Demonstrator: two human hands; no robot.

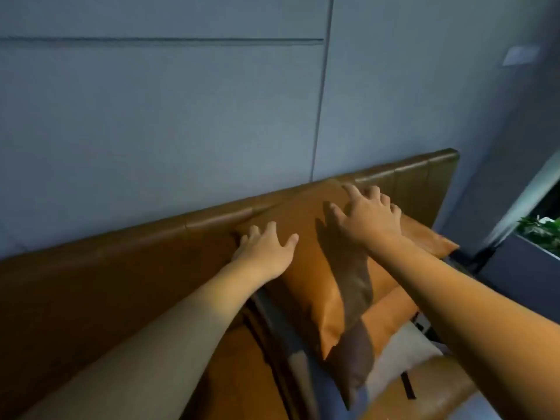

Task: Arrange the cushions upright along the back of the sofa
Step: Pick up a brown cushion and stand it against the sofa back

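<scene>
At centre frame the cushion leans on the sofa back. Left hand and right hand press it, fingers spread, gripping nothing. It looks soft, light, slippery-skinned; best held by its side edges.

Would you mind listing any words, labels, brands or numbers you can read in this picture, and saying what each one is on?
None can be read.
Wall plate: pale and blurred; no marking can be made out.
Orange cushion, under the left hand and right hand: plain, no label showing.
Sofa back: plain brown, no tag or brand.
Grey wall: only panel seams, no sign.
</scene>
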